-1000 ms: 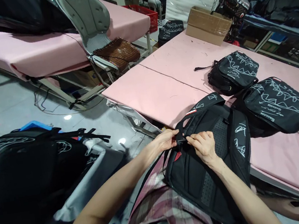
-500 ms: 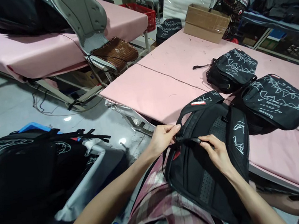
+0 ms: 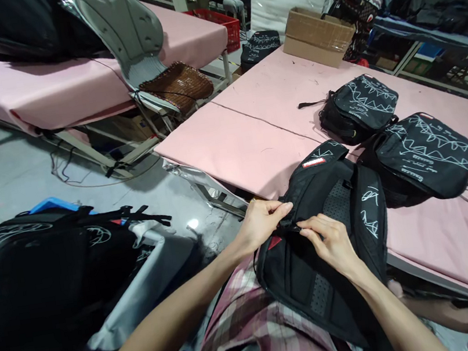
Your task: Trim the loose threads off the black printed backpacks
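A black backpack (image 3: 320, 280) leans from my lap against the table edge, its padded back panel and shoulder straps facing me. My left hand (image 3: 264, 221) is closed, thumb and fingers pinching the black shoulder strap (image 3: 301, 186) at its lower end, beside a small red tab (image 3: 274, 243). Close by, my right hand (image 3: 329, 237) pinches a short piece of dark webbing; its exact end is hidden by the fingertips. The two hands nearly meet over the strap's adjuster, which is too dark to make out.
Two black backpacks with white line drawings, a nearer one (image 3: 429, 158) and a farther one (image 3: 366, 106), lie on the pink table (image 3: 254, 131). A cardboard box (image 3: 318, 34) stands farther back. More bags (image 3: 46, 274) fill a container at left. A chair (image 3: 130, 44) stands beyond the aisle.
My right hand has moved left, closer to my left hand, bringing the webbing up to the strap. The shiny tip seen between the hands no longer shows.
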Tool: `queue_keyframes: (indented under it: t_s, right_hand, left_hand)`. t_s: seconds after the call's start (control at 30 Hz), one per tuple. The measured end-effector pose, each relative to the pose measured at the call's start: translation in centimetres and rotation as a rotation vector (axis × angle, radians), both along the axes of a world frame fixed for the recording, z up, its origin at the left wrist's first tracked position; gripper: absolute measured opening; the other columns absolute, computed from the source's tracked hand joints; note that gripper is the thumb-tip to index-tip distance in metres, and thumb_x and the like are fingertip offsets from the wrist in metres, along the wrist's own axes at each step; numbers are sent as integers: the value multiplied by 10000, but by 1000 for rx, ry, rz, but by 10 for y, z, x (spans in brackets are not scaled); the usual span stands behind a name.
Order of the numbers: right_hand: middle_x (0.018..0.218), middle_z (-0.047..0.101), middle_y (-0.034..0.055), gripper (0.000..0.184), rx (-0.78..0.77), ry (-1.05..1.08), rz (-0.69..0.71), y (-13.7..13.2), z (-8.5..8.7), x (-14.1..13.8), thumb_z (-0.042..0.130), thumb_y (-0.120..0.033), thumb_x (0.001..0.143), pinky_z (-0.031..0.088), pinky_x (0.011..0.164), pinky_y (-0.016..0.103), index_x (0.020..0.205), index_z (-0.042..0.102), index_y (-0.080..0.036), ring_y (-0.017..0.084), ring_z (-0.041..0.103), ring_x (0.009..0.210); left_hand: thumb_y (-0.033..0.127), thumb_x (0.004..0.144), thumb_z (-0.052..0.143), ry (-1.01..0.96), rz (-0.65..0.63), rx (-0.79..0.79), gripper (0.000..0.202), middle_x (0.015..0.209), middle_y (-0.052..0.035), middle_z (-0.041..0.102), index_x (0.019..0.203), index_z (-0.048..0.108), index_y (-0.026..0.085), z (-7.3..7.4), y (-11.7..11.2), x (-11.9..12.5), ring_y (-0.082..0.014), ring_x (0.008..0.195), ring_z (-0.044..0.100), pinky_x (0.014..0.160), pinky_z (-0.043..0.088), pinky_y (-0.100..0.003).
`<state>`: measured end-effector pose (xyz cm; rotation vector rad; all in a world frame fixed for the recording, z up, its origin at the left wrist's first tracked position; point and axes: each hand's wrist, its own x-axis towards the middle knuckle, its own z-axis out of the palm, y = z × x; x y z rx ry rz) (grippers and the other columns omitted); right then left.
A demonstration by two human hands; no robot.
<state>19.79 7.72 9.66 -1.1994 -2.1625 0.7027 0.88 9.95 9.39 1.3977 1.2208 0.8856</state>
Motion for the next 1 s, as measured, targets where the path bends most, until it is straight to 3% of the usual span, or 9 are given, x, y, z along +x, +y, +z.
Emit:
queue_keyframes:
  t_s: [0.1, 0.2, 0.3, 0.37, 0.53, 0.63, 0.77, 0.9, 1.0]
  right_hand:
    - [680, 631, 22, 205, -269, 297, -86, 2, -5, -1, 523, -347, 854, 401, 606, 282, 846, 667, -202, 152, 528, 625]
    - [677, 577, 5, 256, -426, 655, -262, 5, -11, 4, 542, -407, 828, 348, 531, 236, 907, 641, -184, 104, 444, 553]
    - [672, 518, -13, 350, -448, 727, -392, 6, -11, 8, 609, -433, 756, 309, 507, 223, 989, 620, -171, 85, 389, 534]
    - [608, 458, -39, 388, -431, 658, -438, 7, -9, 6, 661, -408, 695, 308, 506, 221, 997, 623, -167, 84, 373, 518]
    - [536, 436, -48, 262, -280, 392, -419, 19, -6, -3, 693, -385, 638, 292, 501, 226, 730, 622, -151, 89, 371, 509]
    - [519, 435, -37, 337, -438, 563, -370, 32, -13, 6, 625, -453, 697, 251, 464, 222, 589, 536, -147, 77, 337, 479]
    - [476, 418, -46, 398, -775, 842, -227, 40, -23, 30, 669, -494, 653, 140, 427, 218, 587, 536, -126, 37, 229, 414]
    - [457, 441, -40, 380, -862, 925, -119, 38, -26, 46, 691, -471, 656, 137, 434, 216, 641, 592, -104, 26, 224, 404]
    - [462, 457, -38, 366, -897, 960, -82, 38, -30, 50, 701, -457, 652, 146, 429, 211, 675, 604, -105, 23, 232, 399]
  left_hand:
    - [508, 788, 471, -33, -33, -52, 431, 496, 29, 375, 553, 458, 147, 0, 6, -2, -85, 458, 384, 421, 314, -185]
    - [508, 775, 490, -160, -138, -180, 391, 721, -25, 565, 822, 583, 131, 2, 15, -11, -103, 565, 471, 422, 360, -170]
    - [446, 706, 617, -306, -388, -298, 464, 1005, -89, 600, 1051, 568, 139, 4, 19, -17, -136, 772, 529, 536, 446, -188]
    - [394, 630, 692, -319, -446, -328, 512, 965, -96, 611, 1043, 583, 112, 4, 18, -10, -141, 757, 536, 585, 467, -222]
    - [348, 517, 768, 172, -98, -54, 457, 714, -32, 616, 884, 644, 105, 3, 15, 29, -153, 642, 542, 592, 433, -249]
    - [294, 582, 742, 349, -92, 102, 349, 783, -15, 646, 897, 665, 164, -4, 13, 37, -168, 733, 581, 678, 437, -245]
    - [206, 630, 690, 411, -27, 33, 370, 910, -35, 649, 996, 641, 176, -20, -10, 32, -179, 831, 593, 719, 441, -242]
    - [260, 724, 604, 540, 105, -1, 349, 1005, -56, 612, 1068, 606, 198, -27, -54, 49, -199, 863, 577, 746, 443, -284]
    - [250, 749, 547, 579, 209, -31, 354, 1027, -66, 612, 1096, 596, 195, -21, -77, 57, -216, 894, 570, 794, 436, -312]
